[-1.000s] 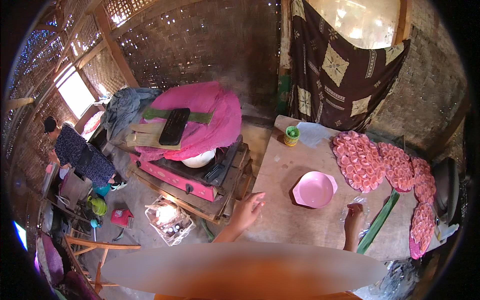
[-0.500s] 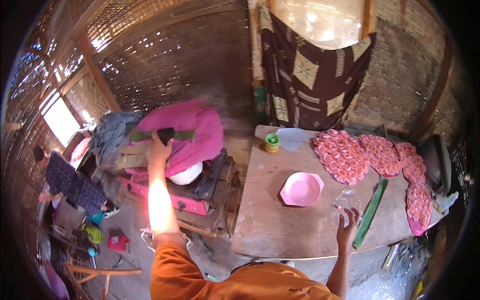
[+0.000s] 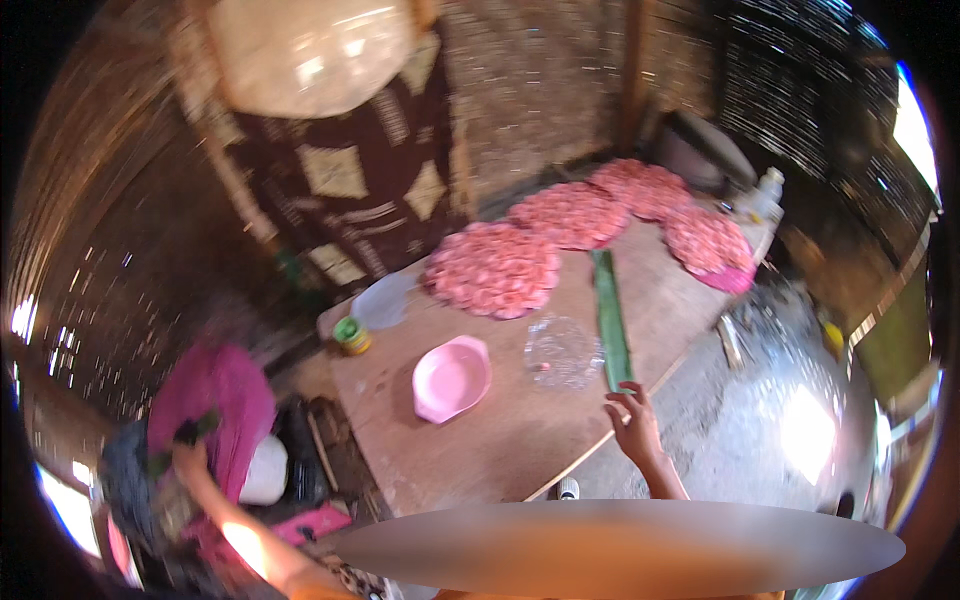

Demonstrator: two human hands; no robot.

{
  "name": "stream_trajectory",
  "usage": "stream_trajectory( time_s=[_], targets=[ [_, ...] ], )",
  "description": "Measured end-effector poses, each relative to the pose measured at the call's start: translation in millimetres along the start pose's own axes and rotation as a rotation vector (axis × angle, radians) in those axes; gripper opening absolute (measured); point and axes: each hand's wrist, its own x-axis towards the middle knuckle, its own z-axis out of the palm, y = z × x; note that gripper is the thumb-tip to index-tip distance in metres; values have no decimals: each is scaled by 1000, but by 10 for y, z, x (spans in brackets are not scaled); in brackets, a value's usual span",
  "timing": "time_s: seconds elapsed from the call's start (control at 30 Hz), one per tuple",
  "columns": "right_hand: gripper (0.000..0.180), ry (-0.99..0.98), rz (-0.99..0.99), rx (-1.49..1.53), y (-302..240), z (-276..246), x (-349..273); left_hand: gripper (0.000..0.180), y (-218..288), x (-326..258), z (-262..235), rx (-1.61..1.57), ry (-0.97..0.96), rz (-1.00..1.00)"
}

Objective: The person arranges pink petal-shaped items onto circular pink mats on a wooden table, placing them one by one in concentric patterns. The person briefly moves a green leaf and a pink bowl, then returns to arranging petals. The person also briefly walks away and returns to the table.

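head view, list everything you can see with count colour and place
wooden table: one, brown, centre
pink bowl: one, pink, on the table left of centre
clear plastic piece: one, see-through, on the table right of the bowl
green strip: one, long, green, lying on the table beside the clear piece
pink rounds: four flat clusters, pink, along the far side of the table
small jar: one, green and yellow, far left corner of the table
patterned cloth: one, dark brown with pale squares, hanging behind the table
pink cloth: one, magenta, left of the table
left hand: by a dark object at the pink cloth, blurred
right hand: at the table's near edge, by the strip's end
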Motion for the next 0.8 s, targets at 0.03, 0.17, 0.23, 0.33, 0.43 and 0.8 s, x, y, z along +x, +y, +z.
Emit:
stream_trajectory(
  time_s=[0.03, 0.17, 0.23, 0.33, 0.43, 0.8],
  targets=[
    [17, -2, -12, 34, 14, -44, -65, 91, 120, -48, -62, 199, -16, -102],
    [12, 37, -75, 83, 82, -122, -334, 60, 943, -632, -559, 35, 619, 422],
    [12, 27, -55, -6, 112, -120, -553, 31, 1513, -1195, -583, -286, 929, 620],
    [15, -10, -19, 36, 146, -99, -880, 31, 2309, -2004, -325, -676, 734, 716],
    [15, -80, 71, 41, 125, -66, -1123, 16, 2665, -2871, 10, -594, 257, 1025],
    [22, -12, 287, 119, 636, -539, -1002, 32, 3883, -5154, 574, -966, -688, 1640]
  ],
)
